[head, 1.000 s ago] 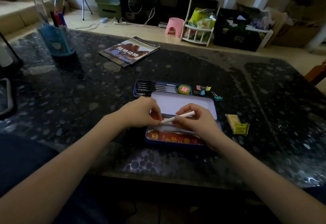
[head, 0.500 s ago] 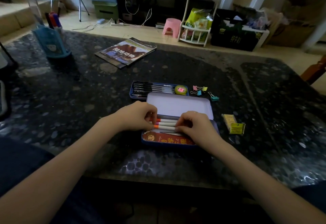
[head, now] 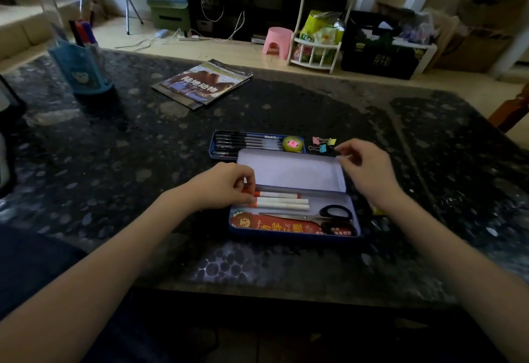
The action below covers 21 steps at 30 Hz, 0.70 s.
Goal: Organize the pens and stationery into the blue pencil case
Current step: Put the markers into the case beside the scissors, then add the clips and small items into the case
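Head view, contents listed relative to the open blue metal pencil case (head: 294,232) on the dark speckled stone table (head: 114,162).

Inside the case: three white marker pens with orange ends (head: 282,202) lying side by side along its far half; black-handled scissors (head: 320,215) nearer the front wall, handles toward the right end. Raised pale lid (head: 292,172) stands along the far edge.

Just beyond the lid: shallow blue tray (head: 213,148) holding a row of black pens (head: 246,143) and a round yellow-green item with a pink centre (head: 292,144). Beside that tray, to the right: small coloured binder clips (head: 323,145).

Left hand (head: 220,188): at the case's left end, fingertips curled onto the orange ends of the markers.

Right hand (head: 366,168): above the lid's right corner, near the clips, fingers loosely curled, holding nothing visible.

Far left of the case: light blue pen holder (head: 80,68) with markers. Far beyond it: glossy picture book (head: 203,83).
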Motion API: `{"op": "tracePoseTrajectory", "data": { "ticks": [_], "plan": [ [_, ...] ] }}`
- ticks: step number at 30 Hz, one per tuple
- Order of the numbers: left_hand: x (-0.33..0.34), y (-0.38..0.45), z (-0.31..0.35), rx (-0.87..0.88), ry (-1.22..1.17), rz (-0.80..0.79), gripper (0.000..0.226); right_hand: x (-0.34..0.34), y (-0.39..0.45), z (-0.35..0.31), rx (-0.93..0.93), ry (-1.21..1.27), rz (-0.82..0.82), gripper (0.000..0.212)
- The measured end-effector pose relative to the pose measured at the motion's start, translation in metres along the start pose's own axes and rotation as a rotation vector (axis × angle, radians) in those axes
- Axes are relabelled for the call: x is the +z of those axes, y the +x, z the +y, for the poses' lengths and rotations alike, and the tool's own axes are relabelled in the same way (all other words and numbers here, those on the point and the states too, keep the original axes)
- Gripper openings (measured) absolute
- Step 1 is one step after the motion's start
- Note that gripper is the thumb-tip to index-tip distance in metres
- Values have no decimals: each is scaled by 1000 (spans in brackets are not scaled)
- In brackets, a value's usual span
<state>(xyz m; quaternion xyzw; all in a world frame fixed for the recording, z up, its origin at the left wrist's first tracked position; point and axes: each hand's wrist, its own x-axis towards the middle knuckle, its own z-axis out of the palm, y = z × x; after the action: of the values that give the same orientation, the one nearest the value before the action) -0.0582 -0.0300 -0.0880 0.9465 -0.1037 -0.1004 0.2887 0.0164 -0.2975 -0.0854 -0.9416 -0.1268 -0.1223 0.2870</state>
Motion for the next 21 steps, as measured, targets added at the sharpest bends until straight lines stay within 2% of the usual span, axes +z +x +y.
{"op": "tracePoseTrajectory", "data": {
  "ticks": [2, 4, 7, 11, 14, 18, 20, 21],
  "plan": [
    [1, 1, 0, -2, 3, 7, 13, -1, 20, 18, 86, -108, -48, 37],
    [1, 0, 0, 2, 7, 9, 13, 4, 33, 29, 143, -198, -185, 46],
    [0, 0, 0, 14, -19, 1, 8, 15, 39, 37, 137, -339, -321, 44],
    [-1, 0, 0, 26, -31, -11, 9, 19, 39, 33, 128, -380, -163, 32],
    [-2, 0, 1, 14, -34, -25, 10, 21, 38, 31, 116, -364, -107, 27],
    [-4, -2, 5, -11, -39, -31, 9, 14, 32, 25, 140, -147, 28, 30],
    [-7, -3, 7, -30, -34, 10, 6, 6, 23, 12, 173, 17, 141, 28],
    [-9, -3, 9, -33, -35, 44, 5, 3, 15, 3, 173, 106, 142, 28]
  ]
}}
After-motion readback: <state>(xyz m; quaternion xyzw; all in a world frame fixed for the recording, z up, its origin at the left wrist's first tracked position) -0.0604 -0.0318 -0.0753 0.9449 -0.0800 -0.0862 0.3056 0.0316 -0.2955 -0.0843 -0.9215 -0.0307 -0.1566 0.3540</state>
